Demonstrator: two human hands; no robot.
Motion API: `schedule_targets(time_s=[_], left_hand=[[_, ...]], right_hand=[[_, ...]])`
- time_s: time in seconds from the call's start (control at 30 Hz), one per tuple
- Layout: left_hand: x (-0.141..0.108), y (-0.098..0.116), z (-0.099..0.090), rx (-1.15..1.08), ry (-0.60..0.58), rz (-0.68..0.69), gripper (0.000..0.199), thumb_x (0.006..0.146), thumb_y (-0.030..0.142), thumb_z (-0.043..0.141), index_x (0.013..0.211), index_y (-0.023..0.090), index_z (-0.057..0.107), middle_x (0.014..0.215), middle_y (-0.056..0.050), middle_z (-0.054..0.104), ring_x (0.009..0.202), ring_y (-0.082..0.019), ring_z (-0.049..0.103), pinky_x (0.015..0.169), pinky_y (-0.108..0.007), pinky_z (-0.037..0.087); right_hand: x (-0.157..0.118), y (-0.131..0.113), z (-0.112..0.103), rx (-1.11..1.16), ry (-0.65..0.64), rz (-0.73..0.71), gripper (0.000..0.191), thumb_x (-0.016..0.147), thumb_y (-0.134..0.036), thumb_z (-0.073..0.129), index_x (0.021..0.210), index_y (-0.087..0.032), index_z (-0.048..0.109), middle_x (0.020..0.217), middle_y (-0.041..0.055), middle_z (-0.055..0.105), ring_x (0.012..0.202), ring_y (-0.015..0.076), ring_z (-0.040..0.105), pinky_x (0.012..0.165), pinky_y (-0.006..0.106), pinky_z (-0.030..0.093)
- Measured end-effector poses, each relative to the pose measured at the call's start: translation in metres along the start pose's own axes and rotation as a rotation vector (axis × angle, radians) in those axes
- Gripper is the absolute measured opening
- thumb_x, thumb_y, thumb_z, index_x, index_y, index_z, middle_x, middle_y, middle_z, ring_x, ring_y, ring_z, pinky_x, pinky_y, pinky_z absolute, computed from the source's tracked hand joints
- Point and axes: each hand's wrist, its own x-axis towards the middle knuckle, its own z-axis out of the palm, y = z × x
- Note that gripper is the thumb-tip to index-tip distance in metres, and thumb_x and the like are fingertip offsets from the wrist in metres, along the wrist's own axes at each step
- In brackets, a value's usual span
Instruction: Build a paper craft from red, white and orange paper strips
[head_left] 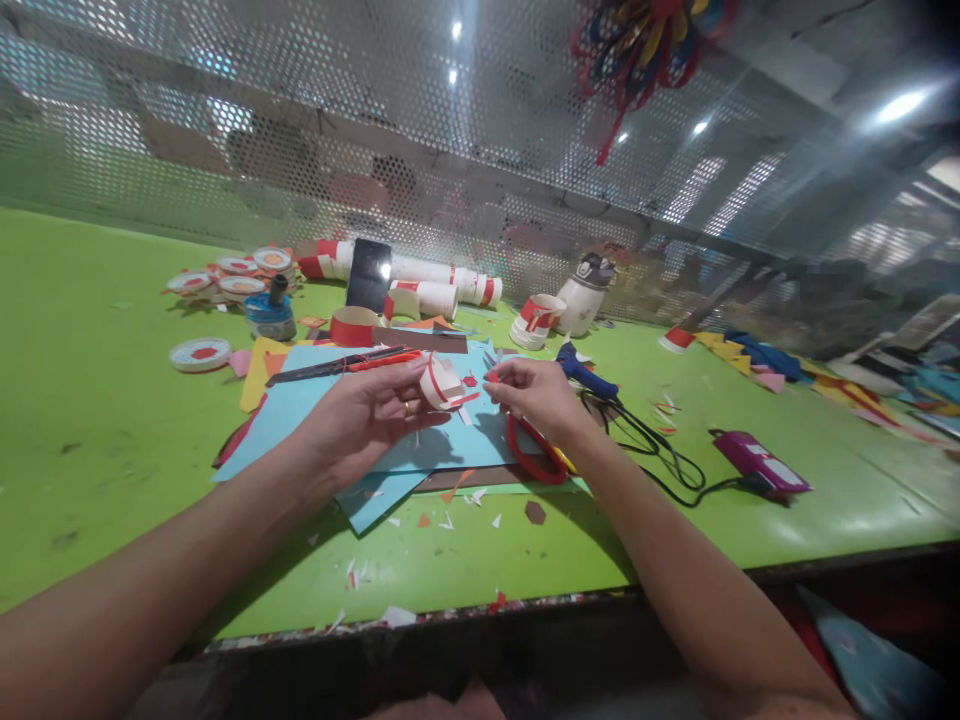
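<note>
My left hand [382,410] holds a small white paper cup piece [441,384] with a red strip around it, tilted between thumb and fingers. To its right, my right hand [529,392] is pinched on a tiny red piece [492,377]. The two hands are apart, over light blue paper sheets [300,415]. Red-handled scissors [536,460] lie partly beneath my right hand. A dark blue glue gun [589,372] lies just beyond that hand.
Behind stand paper cups [537,320], a phone [368,273], a bottle [586,295] and a blue jar [270,316]. Black cable runs to a purple box [759,464] at right. Paper scraps [535,512] lie near the green table's [105,400] front edge.
</note>
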Motion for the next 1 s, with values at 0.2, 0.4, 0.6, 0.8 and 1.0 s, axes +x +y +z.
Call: schedule_targets(time_s=[0.2, 0.4, 0.6, 0.8, 1.0], left_hand=[[-0.002, -0.004, 0.001, -0.022, -0.06, -0.026, 0.015, 0.079, 0.016, 0.062, 0.089, 0.01, 0.072, 0.096, -0.012, 0.072, 0.081, -0.019, 0.067, 0.069, -0.029, 0.057], [-0.006, -0.006, 0.004, -0.026, -0.148, -0.07, 0.019, 0.081, 0.017, 0.061, 0.094, 0.009, 0.072, 0.102, -0.016, 0.071, 0.087, -0.023, 0.067, 0.08, -0.035, 0.056], [-0.01, -0.007, 0.007, -0.019, -0.186, -0.075, 0.022, 0.081, 0.017, 0.06, 0.098, 0.009, 0.072, 0.107, -0.016, 0.07, 0.091, -0.024, 0.066, 0.077, -0.034, 0.056], [-0.009, -0.007, 0.007, -0.025, -0.21, -0.067, 0.02, 0.082, 0.015, 0.059, 0.094, 0.01, 0.073, 0.105, -0.013, 0.071, 0.09, -0.022, 0.066, 0.075, -0.031, 0.056], [-0.01, -0.007, 0.007, -0.013, -0.21, -0.072, 0.018, 0.081, 0.015, 0.059, 0.091, 0.011, 0.074, 0.1, -0.013, 0.071, 0.084, -0.021, 0.066, 0.074, -0.032, 0.057]], right_hand=[[-0.011, -0.017, -0.007, 0.366, 0.048, -0.066, 0.026, 0.072, -0.04, 0.07, 0.074, -0.015, 0.064, 0.062, 0.001, 0.065, 0.052, 0.012, 0.06, 0.048, 0.024, 0.046], [-0.024, -0.034, -0.007, 0.489, 0.132, -0.197, 0.011, 0.073, -0.029, 0.072, 0.075, -0.019, 0.069, 0.062, -0.0022, 0.064, 0.059, 0.0099, 0.057, 0.06, 0.026, 0.049], [-0.029, -0.038, 0.004, 0.514, 0.06, -0.202, 0.011, 0.074, -0.028, 0.072, 0.075, -0.018, 0.067, 0.064, -0.0005, 0.068, 0.056, 0.0099, 0.058, 0.057, 0.026, 0.05], [-0.03, -0.04, 0.008, 0.459, 0.057, -0.184, 0.014, 0.074, -0.03, 0.071, 0.074, -0.017, 0.066, 0.064, 0.0004, 0.069, 0.055, 0.0103, 0.061, 0.056, 0.025, 0.051], [-0.03, -0.036, 0.012, 0.367, 0.111, -0.226, 0.011, 0.075, -0.027, 0.071, 0.071, -0.018, 0.066, 0.066, -0.0008, 0.068, 0.058, 0.01, 0.059, 0.057, 0.023, 0.049]])
